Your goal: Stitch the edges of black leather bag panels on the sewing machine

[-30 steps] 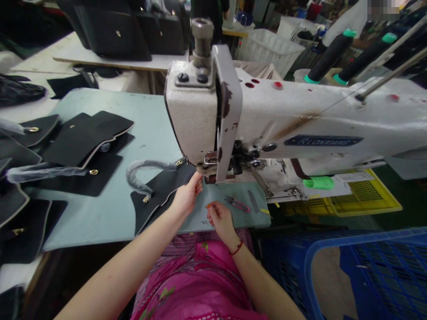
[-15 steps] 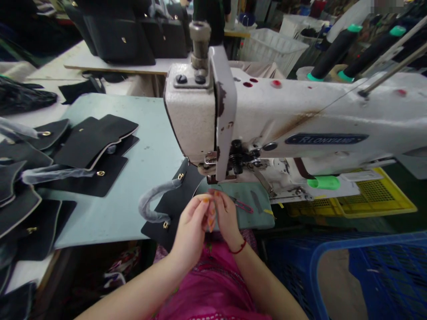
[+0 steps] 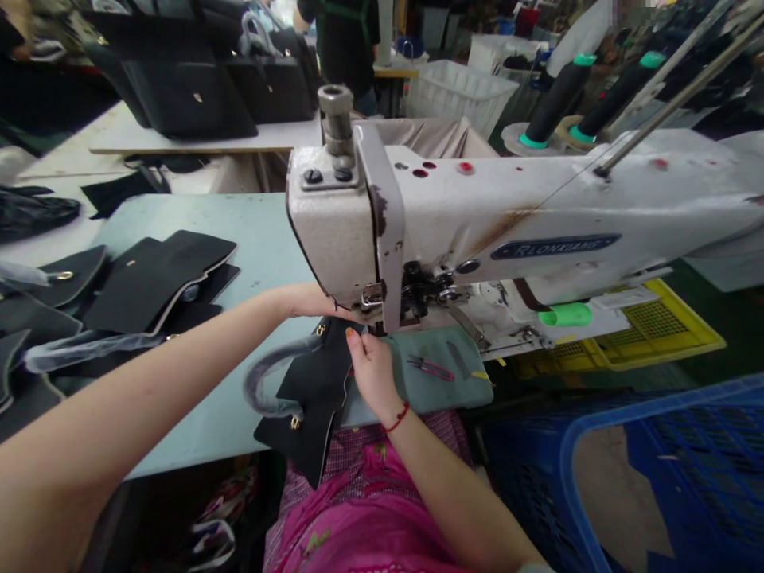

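Note:
A black leather bag panel lies under the needle end of the sewing machine, its front corner hanging past the table edge. A plastic-wrapped handle is fixed to it by gold-coloured rings. My right hand pinches the panel's right edge, thumb on top, just in front of the presser foot. Reaching across from the left, my left hand lies flat at the panel's far edge with fingers stretched toward the needle. The machine head partly hides its fingertips. Pink-handled thread snips lie to the right.
More black panels with wrapped handles are piled on the left of the pale green table. Black bags stand behind. A blue crate is at the lower right, a yellow crate beyond it. A person stands at the back.
My hands, together in front of the panel before, have parted. The left has moved to the panel's far side by the needle; the right has taken hold of its edge. The view has shifted slightly.

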Demonstrator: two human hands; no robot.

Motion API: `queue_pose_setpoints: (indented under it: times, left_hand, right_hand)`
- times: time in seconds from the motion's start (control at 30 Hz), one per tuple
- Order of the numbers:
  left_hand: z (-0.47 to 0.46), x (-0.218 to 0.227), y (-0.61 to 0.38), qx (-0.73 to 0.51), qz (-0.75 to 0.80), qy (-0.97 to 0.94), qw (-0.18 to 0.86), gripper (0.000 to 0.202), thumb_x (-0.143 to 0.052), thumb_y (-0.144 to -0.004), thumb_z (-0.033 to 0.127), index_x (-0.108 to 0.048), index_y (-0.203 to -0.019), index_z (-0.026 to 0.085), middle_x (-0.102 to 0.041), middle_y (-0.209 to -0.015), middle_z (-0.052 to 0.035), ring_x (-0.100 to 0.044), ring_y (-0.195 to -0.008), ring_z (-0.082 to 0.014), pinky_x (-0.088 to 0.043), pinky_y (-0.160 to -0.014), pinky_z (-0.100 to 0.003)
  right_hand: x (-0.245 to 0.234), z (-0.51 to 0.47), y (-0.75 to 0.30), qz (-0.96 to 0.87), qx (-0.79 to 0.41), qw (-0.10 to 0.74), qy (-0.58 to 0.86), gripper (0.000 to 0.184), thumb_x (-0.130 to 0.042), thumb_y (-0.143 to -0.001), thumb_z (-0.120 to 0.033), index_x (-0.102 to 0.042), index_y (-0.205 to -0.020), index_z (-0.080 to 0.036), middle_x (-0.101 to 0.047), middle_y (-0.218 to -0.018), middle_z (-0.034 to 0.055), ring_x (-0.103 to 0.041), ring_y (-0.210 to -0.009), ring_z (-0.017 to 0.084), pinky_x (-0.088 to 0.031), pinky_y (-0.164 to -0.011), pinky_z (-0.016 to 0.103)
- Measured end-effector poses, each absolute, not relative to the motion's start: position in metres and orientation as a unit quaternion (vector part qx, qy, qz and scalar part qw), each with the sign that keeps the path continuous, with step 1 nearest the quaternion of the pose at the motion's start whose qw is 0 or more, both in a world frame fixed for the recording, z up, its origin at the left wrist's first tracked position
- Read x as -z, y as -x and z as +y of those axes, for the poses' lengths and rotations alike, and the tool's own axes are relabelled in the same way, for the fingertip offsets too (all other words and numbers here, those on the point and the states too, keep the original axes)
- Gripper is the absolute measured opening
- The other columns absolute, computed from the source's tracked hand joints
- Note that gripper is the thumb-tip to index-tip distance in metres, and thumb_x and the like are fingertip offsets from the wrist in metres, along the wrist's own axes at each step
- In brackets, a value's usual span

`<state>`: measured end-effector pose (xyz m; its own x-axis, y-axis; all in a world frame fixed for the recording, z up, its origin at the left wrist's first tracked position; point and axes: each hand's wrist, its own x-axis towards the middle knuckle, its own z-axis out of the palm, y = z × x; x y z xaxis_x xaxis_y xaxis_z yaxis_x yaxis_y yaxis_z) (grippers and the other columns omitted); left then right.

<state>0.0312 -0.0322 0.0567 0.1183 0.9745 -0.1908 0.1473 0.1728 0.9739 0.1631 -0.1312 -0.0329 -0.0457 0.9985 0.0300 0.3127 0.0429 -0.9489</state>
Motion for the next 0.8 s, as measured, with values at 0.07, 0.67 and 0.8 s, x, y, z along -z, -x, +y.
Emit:
queue_pose_setpoints:
  times: [0.07,0.67,0.8]
  left_hand:
    - [-0.038,-0.05,-0.028,-0.327,0.513,-0.536,0.585,0.038,-0.085,-0.034,0.007,-0.069,-0.068,0.015,-0.076,-0.072,-0.0018,-0.069,-0.078,-0.024,-0.056,-0.085,-0.045]
    - [-0.124,0.027,-0.015,-0.382,0.604,-0.653,0.251,0.044,-0.055,-0.088,0.043,-0.062,-0.121,0.015,-0.06,-0.129,-0.014,-0.052,-0.125,-0.0299,-0.036,-0.111,-0.049]
    - [-0.183,0.066,-0.016,-0.439,0.66,-0.535,0.292,0.056,-0.063,-0.083,0.043,-0.054,-0.133,0.021,-0.048,-0.143,-0.0138,-0.042,-0.136,-0.0327,-0.033,-0.115,-0.048]
  right_hand:
    - [0.032,-0.132,-0.167,-0.593,-0.421,0.407,0.552,0.052,-0.042,-0.094,-0.05,-0.03,-0.054,-0.02,-0.03,-0.05,-0.0048,-0.028,-0.049,0.009,-0.018,-0.051,0.026]
    - [0.0,-0.127,-0.243,-0.626,-0.621,0.228,0.413,0.037,-0.055,-0.087,-0.048,-0.051,-0.069,-0.016,-0.042,-0.064,-0.0034,-0.035,-0.06,0.009,-0.026,-0.053,0.021]
    - [0.007,-0.165,-0.251,-0.597,-0.612,0.257,0.45,0.035,-0.057,-0.088,-0.046,-0.053,-0.07,-0.016,-0.048,-0.067,-0.0021,-0.04,-0.063,0.01,-0.03,-0.054,0.021]
